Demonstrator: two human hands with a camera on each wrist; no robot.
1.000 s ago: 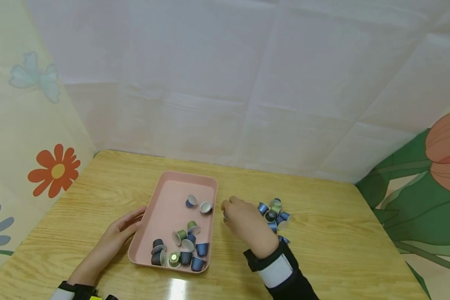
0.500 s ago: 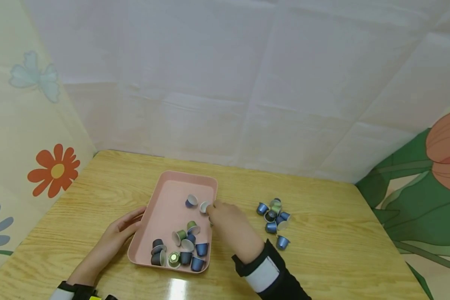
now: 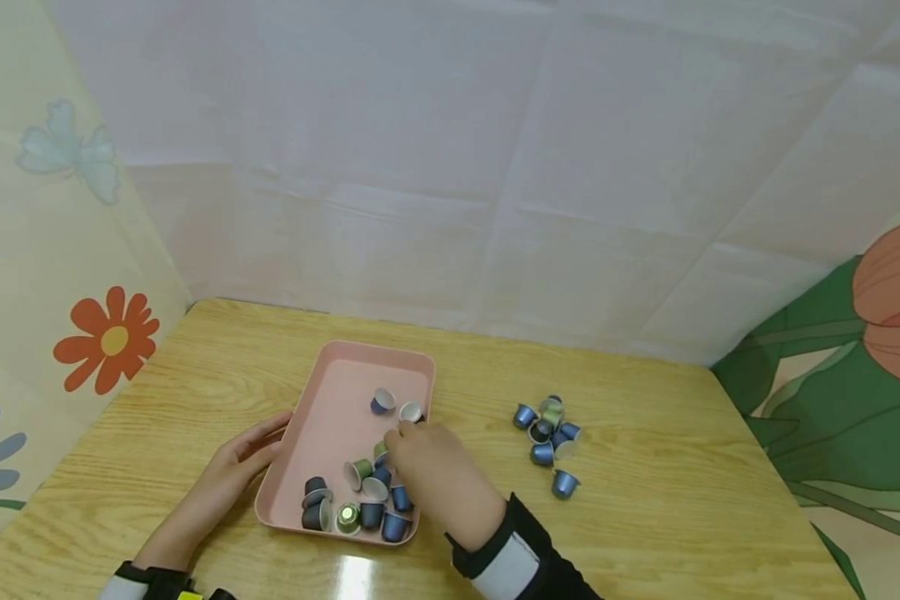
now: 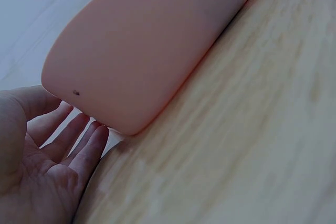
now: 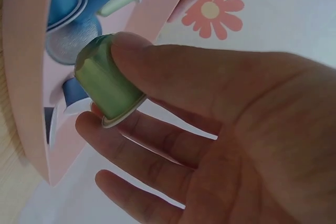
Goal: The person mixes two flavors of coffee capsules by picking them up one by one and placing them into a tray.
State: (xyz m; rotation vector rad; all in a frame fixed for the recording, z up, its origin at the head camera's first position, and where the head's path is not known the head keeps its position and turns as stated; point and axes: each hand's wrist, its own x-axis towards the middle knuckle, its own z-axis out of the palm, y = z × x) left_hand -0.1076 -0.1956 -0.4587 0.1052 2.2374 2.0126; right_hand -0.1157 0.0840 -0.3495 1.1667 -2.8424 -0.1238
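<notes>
My right hand [image 3: 438,479] is over the right side of a pink tray [image 3: 330,392]. In the right wrist view it pinches a green coffee capsule [image 5: 107,82] between thumb and fingers; the hand mostly hides that spot in the head view. Lying in the tray are several capsules: a green one [image 3: 358,472], a gold-green one [image 3: 348,518], blue ones such as this blue capsule [image 3: 394,527], and dark ones like this dark capsule [image 3: 316,517]. My left hand [image 3: 243,462] touches the tray's left edge with extended fingers, as the left wrist view also shows along the tray's outer wall [image 4: 142,51].
To the right of the tray, a loose cluster of capsules [image 3: 543,454] lies on the wooden table [image 3: 645,500], mostly blue with some green and dark. A pale cloth backdrop [image 3: 450,208] rises behind the table, with patterned sheets at both sides.
My right hand has moved left from beside the capsule cluster, across the tray's right rim, to above the tray. My left hand stays at the tray's left edge.
</notes>
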